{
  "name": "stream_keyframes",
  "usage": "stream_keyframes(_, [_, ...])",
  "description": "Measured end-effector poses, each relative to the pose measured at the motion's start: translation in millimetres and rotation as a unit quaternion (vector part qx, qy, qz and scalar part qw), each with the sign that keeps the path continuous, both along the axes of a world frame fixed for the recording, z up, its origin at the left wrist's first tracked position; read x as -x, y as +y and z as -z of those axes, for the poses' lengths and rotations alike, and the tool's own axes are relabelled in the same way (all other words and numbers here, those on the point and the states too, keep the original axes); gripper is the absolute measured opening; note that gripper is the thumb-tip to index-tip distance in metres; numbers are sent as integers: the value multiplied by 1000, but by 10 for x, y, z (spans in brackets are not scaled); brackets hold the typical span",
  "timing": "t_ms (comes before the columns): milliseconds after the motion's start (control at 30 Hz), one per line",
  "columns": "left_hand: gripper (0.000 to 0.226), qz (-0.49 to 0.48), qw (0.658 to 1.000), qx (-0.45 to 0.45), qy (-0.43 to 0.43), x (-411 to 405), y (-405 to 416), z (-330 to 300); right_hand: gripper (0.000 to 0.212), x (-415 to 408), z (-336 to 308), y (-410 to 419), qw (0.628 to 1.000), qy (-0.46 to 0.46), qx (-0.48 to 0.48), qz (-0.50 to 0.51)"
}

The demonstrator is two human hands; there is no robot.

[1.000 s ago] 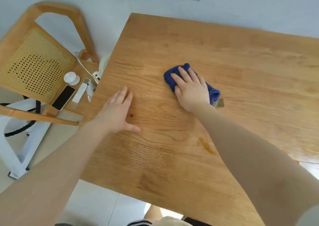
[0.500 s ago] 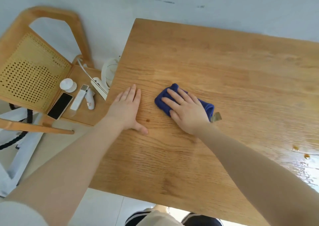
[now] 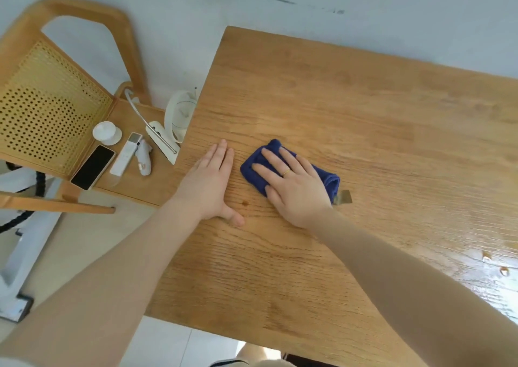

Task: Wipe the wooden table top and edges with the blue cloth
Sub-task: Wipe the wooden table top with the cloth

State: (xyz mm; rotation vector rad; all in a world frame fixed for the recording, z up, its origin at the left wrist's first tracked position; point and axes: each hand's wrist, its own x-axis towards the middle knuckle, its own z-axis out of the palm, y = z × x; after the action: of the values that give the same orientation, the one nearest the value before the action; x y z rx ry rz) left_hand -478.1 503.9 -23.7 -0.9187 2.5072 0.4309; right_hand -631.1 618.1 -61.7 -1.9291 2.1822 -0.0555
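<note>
Pressing my right hand [image 3: 294,187], fingers straight, flat on the folded dark-blue cloth [image 3: 329,180] left of centre on the rectangular light-oak wooden table top [image 3: 364,120], my left hand [image 3: 208,187] flat on bare wood at the cloth's nine o'clock, just beside, empty.

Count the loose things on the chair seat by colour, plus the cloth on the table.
White: 5, the round dish, remote, small controller, power strip, fan
Black: 1, the phone
Blue: 1, the cloth under the right hand
Total: 7
</note>
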Motion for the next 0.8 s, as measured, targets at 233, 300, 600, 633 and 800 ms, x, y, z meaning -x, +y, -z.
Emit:
stream_keyframes(233, [148,-11,1000,5,-6,-10,26,43,46,501,63,-767,993,8,16,113])
stream_keyframes(300, [148,-16,1000,3,-10,9,42,11,46,504,33,-765,994,7,8,105])
stream_keyframes(600, [151,-33,999,-15,-14,29,28,-4,57,230,-66,-379,990,-24,-27,-140])
stream_keyframes(633, [151,-32,999,-12,-11,25,28,11,54,296,-47,-531,992,-22,-21,-125])
stream_keyframes(800, [151,-26,1000,7,-9,21,9,60,46,353,49,-1207,999,-14,24,32])
